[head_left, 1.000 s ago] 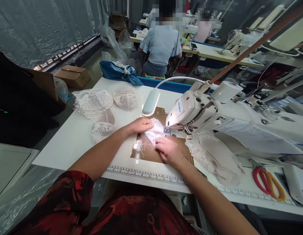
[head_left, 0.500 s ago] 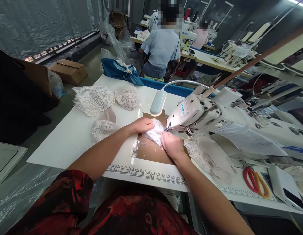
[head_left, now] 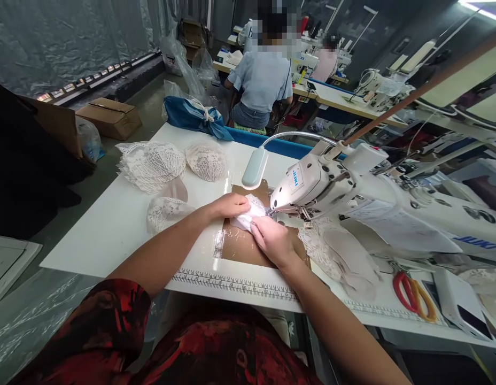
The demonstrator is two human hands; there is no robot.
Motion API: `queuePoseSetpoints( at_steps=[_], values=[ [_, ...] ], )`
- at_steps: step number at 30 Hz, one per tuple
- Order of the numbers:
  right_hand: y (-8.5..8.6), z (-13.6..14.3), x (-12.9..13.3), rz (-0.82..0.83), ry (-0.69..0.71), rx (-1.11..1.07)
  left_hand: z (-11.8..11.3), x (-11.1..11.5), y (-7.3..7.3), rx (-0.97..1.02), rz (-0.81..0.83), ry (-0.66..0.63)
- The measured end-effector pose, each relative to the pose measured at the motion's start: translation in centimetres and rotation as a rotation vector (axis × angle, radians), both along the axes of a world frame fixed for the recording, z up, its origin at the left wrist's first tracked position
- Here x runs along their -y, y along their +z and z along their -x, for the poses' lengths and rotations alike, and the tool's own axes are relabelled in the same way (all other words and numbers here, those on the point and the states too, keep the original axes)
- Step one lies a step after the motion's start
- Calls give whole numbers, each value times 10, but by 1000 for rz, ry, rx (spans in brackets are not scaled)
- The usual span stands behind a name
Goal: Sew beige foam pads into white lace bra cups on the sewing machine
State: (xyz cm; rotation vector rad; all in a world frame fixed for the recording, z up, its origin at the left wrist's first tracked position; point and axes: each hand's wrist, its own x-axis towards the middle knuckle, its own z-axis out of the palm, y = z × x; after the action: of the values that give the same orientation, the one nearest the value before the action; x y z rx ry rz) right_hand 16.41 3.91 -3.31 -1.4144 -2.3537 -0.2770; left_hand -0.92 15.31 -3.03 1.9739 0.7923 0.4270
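Observation:
A white lace bra cup (head_left: 252, 208) lies under bright light beside the needle area of the sewing machine (head_left: 304, 187). My left hand (head_left: 232, 205) grips its left side, thumb and fingers closed on the fabric. My right hand (head_left: 273, 239) is closed on the lower right edge of the same piece, just in front of the machine's head. The presser foot is partly hidden by the machine head and my right hand. Beneath the hands is a brown plate (head_left: 243, 247) set into the white table (head_left: 91, 230).
Lace cups (head_left: 152, 163) lie at the table's far left. More lace fabric (head_left: 340, 256) rests right of my right hand, near red-and-orange-handled scissors (head_left: 414, 295). A lamp (head_left: 255, 168) hangs above the work. A co-worker (head_left: 261, 80) sits ahead with back turned.
My right hand has shifted left along the lace piece, toward my left hand. The piece looks more bunched between the hands, and the whole view has drifted slightly.

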Motion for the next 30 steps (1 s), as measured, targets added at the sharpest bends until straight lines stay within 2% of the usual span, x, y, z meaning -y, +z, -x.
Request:
queuePoseSetpoints(
  at_steps=[4,6,9,13,15,19,23,27,30],
  values=[
    [-1,21,5,151,291,-106,1,1,0,15,6,6],
    [-1,24,12,191,348,-167,2,3,1,20,11,10],
    [2,21,22,212,262,-254,2,4,2,31,20,10],
    [7,13,17,184,-84,-317,1,3,1,47,24,8],
    [6,12,9,178,-154,-290,1,3,0,50,22,8],
    [2,16,-6,163,-137,-233,2,4,0,53,14,9],
    [3,22,-9,137,-92,-240,4,4,0,54,11,0],
    [10,25,3,98,7,-260,5,3,0,62,15,-27],
    [10,27,21,158,82,-235,6,4,2,66,27,-47]
  ],
)
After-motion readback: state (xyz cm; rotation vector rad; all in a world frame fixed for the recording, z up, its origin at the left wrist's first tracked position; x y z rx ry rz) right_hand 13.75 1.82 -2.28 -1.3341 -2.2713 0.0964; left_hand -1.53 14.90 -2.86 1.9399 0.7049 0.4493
